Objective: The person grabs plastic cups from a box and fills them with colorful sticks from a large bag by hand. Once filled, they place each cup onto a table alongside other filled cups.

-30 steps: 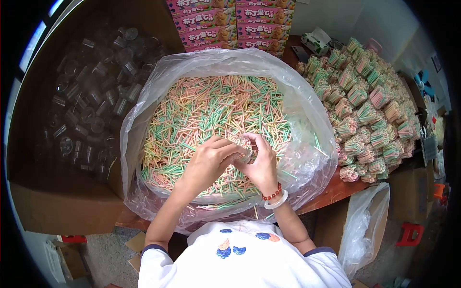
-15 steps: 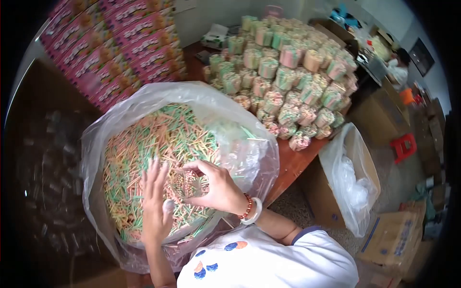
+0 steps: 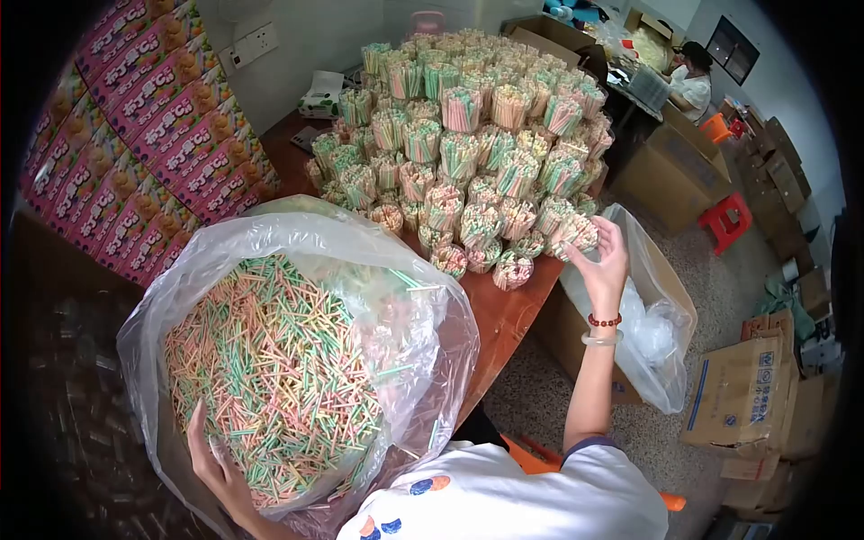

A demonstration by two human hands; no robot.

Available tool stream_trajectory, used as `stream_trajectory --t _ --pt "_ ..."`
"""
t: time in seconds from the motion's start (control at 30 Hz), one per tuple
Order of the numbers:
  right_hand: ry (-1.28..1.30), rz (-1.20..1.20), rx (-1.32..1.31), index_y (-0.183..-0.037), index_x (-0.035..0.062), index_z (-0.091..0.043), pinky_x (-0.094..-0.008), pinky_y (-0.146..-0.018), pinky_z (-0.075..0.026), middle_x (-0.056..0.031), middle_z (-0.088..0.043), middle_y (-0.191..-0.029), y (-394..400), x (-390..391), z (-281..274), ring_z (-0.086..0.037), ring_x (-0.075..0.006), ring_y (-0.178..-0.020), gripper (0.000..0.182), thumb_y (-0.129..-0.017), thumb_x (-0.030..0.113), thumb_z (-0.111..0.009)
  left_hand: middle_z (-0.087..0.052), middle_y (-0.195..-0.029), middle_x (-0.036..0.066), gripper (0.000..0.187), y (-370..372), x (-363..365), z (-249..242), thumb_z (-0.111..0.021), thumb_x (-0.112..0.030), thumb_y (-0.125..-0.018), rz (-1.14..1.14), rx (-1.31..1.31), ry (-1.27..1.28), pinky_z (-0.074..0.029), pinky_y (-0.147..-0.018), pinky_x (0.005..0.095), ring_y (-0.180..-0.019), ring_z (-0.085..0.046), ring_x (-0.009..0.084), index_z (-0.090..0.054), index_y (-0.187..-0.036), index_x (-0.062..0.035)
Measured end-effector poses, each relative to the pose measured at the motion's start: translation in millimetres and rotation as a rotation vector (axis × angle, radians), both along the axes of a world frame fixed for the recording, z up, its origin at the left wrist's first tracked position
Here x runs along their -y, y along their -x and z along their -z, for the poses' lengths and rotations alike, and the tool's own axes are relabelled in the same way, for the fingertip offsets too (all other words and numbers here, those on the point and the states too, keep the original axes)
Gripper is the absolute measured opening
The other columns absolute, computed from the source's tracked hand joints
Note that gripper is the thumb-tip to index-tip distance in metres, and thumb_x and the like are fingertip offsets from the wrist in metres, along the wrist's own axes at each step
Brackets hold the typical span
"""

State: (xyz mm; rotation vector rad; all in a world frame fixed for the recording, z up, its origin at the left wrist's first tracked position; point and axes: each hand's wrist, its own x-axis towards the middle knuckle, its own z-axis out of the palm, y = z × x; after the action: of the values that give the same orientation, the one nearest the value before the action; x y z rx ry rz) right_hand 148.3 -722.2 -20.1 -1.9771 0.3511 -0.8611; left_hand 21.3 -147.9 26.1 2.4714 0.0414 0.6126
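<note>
My right hand point(image 3: 605, 261) reaches out to the pile's right edge. Its thumb and fingers are around a clear cup packed with thin pastel sticks point(image 3: 576, 234), which touches or nearly touches the neighbouring cups. My left hand point(image 3: 216, 463) is at the near left side of a large clear plastic bag point(image 3: 261, 236), fingers apart, holding nothing. Loose pink, green and yellow sticks point(image 3: 270, 360) fill this bag. Many filled cups point(image 3: 459, 157) are stacked on the brown table point(image 3: 504, 310).
Pink printed boxes point(image 3: 162, 126) are stacked at the left. Clear empty cups point(image 3: 81, 387) lie in shadow below. A carton with a plastic liner point(image 3: 661, 333) stands right of the table, near a red stool point(image 3: 725, 223). Another person point(image 3: 693, 85) sits at the back right.
My right hand has carried the cup of sticks from above the bag to the pile's right edge. My left hand has moved down and left. The camera view has turned right.
</note>
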Motion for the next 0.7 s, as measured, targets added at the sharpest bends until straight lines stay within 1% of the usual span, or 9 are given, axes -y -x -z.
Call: stream_trajectory --t 0.03,0.13,0.2,0.3,0.33,0.4,0.43,0.53,0.7 --pt "0.002 -0.032 0.02 -0.13 0.0005 -0.06 -0.0325 -0.102 -0.053 -0.0091 -0.067 -0.124 0.3 -5.0 4.1 -0.066 -0.0172 -0.113 0.064 -0.073 -0.001 -0.088 -0.064 -0.135 0.022 0.042 -2.0 0.4 -1.0 -0.047 -0.023 -0.108 0.005 0.002 -0.008 -0.044 -0.111 0.0466 -0.129 -0.06 0.0365 -0.06 -0.137 0.0044" --pt "0.017 -0.106 0.032 -0.13 0.0001 -0.06 -0.0325 -0.102 -0.053 -0.0096 -0.065 -0.125 3.8 -41.4 -13.0 -0.065 -0.0178 -0.115 0.063 -0.073 -0.001 -0.088 -0.066 -0.132 0.021 0.038 -9.3 3.4 -6.6 -0.05 -0.019 -0.106 0.028 0.002 -0.092 -0.046 -0.108 0.0469 -0.126 -0.062 0.0373 -0.063 -0.134 0.0036" --pt "-0.048 -0.262 0.075 -0.13 0.0002 -0.061 -0.0331 -0.102 -0.054 -0.01 -0.065 -0.125 -7.0 -63.6 -23.5 -0.065 -0.0183 -0.116 0.064 -0.072 0.002 -0.089 -0.067 -0.13 0.021 0.036 -12.6 6.7 -7.5 -0.05 -0.017 -0.105 0.048 0.013 -0.086 -0.048 -0.106 0.0473 -0.124 -0.063 0.0377 -0.064 -0.133 0.0029" --pt "0.194 -0.297 0.073 -0.129 0.0032 -0.063 -0.0379 -0.099 -0.054 -0.011 -0.068 -0.12 -43.3 -89.5 -34.5 -0.067 -0.0248 -0.113 0.067 -0.068 0.01 -0.091 -0.069 -0.127 0.019 0.033 -17.9 18.3 -9.2 -0.052 -0.013 -0.104 0.081 0.02 -0.104 -0.051 -0.102 0.0485 -0.121 -0.064 0.0377 -0.066 -0.13 0.0009" --pt "0.265 -0.264 0.095 -0.126 0.0041 -0.063 -0.0401 -0.098 -0.053 -0.0121 -0.069 -0.117 -55.6 -97.9 -40.8 -0.067 -0.0284 -0.11 0.065 -0.068 0.011 -0.092 -0.069 -0.127 0.019 0.032 -17.6 19.7 -9.1 -0.052 -0.013 -0.104 0.066 0.003 -0.113 -0.051 -0.102 0.0487 -0.121 -0.064 0.0378 -0.066 -0.13 0.0006" --pt "0.299 -0.175 0.126 -0.125 0.004 -0.063 -0.0408 -0.098 -0.053 -0.0128 -0.068 -0.117 -82.3 -105.5 -39.5 -0.066 -0.0296 -0.109 0.064 -0.068 0.012 -0.092 -0.069 -0.126 0.019 0.032 -11.8 19.1 -12.4 -0.053 -0.014 -0.103 0.05 -0.006 -0.101 -0.05 -0.103 0.0488 -0.121 -0.064 0.0379 -0.067 -0.128 0.001" --pt "0.342 -0.155 0.166 -0.127 0.0046 -0.063 -0.0382 -0.096 -0.053 -0.0117 -0.069 -0.117 -91.2 -106.7 -38.7 -0.066 -0.0265 -0.109 0.064 -0.07 0.011 -0.091 -0.07 -0.126 0.019 0.032 -6.8 15.9 -12.1 -0.053 -0.014 -0.102 0.039 0.005 -0.112 -0.05 -0.104 0.0491 -0.121 -0.064 0.0383 -0.068 -0.127 0.0014" --pt "0.492 -0.016 0.147 -0.127 0.0068 -0.064 -0.0425 -0.101 -0.046 -0.0118 -0.069 -0.115 -105.8 -112.2 -33.8 -0.058 -0.0319 -0.111 0.066 -0.068 0.015 -0.093 -0.07 -0.125 0.02 0.033 11.7 1.2 -8.2 -0.054 -0.014 -0.1 -0.003 0.022 -0.142 -0.048 -0.105 0.0489 -0.121 -0.064 0.0396 -0.068 -0.124 0.0027" --pt "0.64 0.128 0.214 -0.126 0.008 -0.066 -0.0446 -0.105 -0.044 -0.0113 -0.061 -0.129 -109.8 -109.4 -11.9 -0.05 -0.0325 -0.117 0.064 -0.068 0.012 -0.092 -0.07 -0.125 0.021 0.032 39.6 -29.5 -0.4 -0.052 -0.012 -0.1 -0.107 -0.033 -0.038 -0.048 -0.104 0.0477 -0.12 -0.065 0.0392 -0.068 -0.123 0.0031"
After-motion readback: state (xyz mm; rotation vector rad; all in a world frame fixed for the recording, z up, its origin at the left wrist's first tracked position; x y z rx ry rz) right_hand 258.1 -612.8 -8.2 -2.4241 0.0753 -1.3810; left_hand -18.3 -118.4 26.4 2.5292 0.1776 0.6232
